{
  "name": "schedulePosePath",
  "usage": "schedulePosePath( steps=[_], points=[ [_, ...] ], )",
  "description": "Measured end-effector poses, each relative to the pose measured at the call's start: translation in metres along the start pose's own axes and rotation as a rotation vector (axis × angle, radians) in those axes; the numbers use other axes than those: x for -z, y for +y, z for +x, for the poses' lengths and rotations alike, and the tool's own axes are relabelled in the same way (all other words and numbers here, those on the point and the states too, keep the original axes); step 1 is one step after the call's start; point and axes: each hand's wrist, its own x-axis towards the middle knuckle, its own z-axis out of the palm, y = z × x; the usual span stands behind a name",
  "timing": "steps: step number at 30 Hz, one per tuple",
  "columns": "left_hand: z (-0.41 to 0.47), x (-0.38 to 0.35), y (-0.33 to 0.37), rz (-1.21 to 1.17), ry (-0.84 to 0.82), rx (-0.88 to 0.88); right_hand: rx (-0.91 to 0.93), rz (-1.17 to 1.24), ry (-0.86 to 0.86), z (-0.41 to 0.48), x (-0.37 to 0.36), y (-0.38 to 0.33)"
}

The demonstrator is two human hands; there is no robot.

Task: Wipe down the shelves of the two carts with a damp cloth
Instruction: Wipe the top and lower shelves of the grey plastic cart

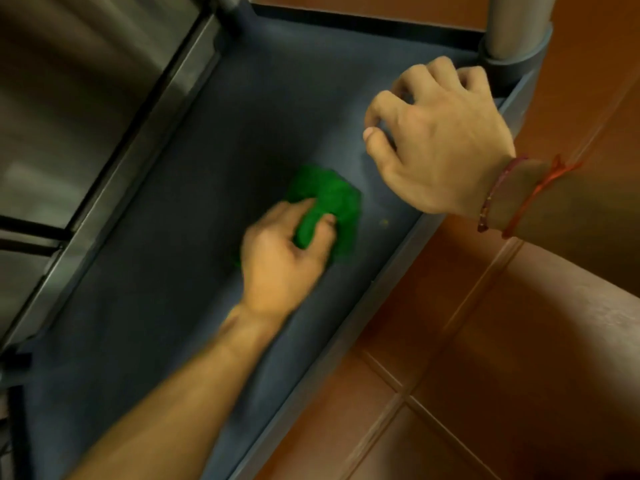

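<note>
A dark blue-grey cart shelf (156,306) with a raised rim runs diagonally through the view. A bunched green cloth (341,199) lies on its middle. My left hand (280,258) grips the cloth from the near side, thumb and fingers curled round a fold, and presses it onto the shelf; the hand is motion-blurred. My right hand (440,140) is above the far right part of the shelf, beside the corner post, fingers loosely curled and holding nothing. Whether its fingertips touch the shelf I cannot tell.
A grey cart post (516,26) rises from the shelf's far right corner. A stainless steel appliance front (69,98) stands close along the shelf's left side. Reddish-brown floor tiles (485,375) lie to the right. A small yellowish speck (383,222) sits near the right rim.
</note>
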Motion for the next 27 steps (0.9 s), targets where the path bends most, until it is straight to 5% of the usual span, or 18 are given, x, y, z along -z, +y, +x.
schedulePosePath(
  steps=[7,17,27],
  points=[
    [0.01,0.002,-0.017,0.045,-0.005,-0.072,-0.002,-0.005,-0.015,0.002,-0.003,0.001],
    [0.088,0.035,-0.138,0.305,0.244,0.794,0.003,-0.021,-0.034,0.0,-0.002,0.002],
    [0.103,0.036,-0.158,0.373,0.188,0.621,0.014,-0.016,-0.087,-0.001,0.003,-0.002]
  ],
)
